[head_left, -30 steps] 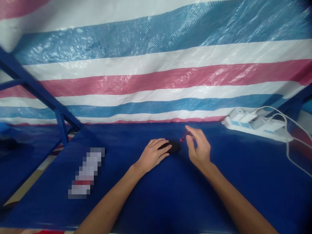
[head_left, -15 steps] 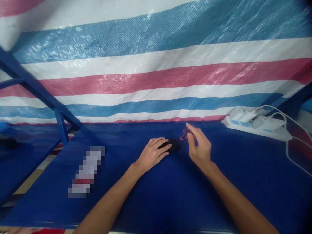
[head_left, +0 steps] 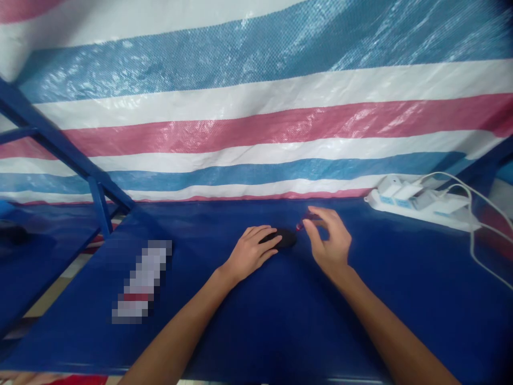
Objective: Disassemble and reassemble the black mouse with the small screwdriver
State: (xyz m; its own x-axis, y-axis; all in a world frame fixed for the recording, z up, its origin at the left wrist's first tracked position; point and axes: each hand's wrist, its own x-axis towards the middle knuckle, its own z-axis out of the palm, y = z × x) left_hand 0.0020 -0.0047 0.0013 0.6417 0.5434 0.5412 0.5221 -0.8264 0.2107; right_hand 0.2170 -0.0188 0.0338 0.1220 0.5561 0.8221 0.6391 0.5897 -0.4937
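A black, rounded object shaped like a computer mouse [head_left: 287,238] lies on the blue tabletop. My left hand [head_left: 251,252] grips its left end, palm down, with fingers over the top. Just to the right, my right hand [head_left: 331,238] is curled, thumb and index finger bent toward each other. At its fingertips is a small dark thing with a red end [head_left: 300,226], its kind too small to make out. That red end points toward the black object, close to its right edge. The fingers partly hide the small thing.
A white power strip [head_left: 420,211] with chargers and white cables sits at the back right. On the left lies a pixelated pale item [head_left: 142,280]. A blue metal frame [head_left: 72,155] rises at left. Behind the blue table [head_left: 256,331] hangs a striped plastic sheet [head_left: 240,133].
My right hand has shifted slightly right, and its fingers have changed shape, covering more of the small red-ended thing. The left hand and the black object stay in place.
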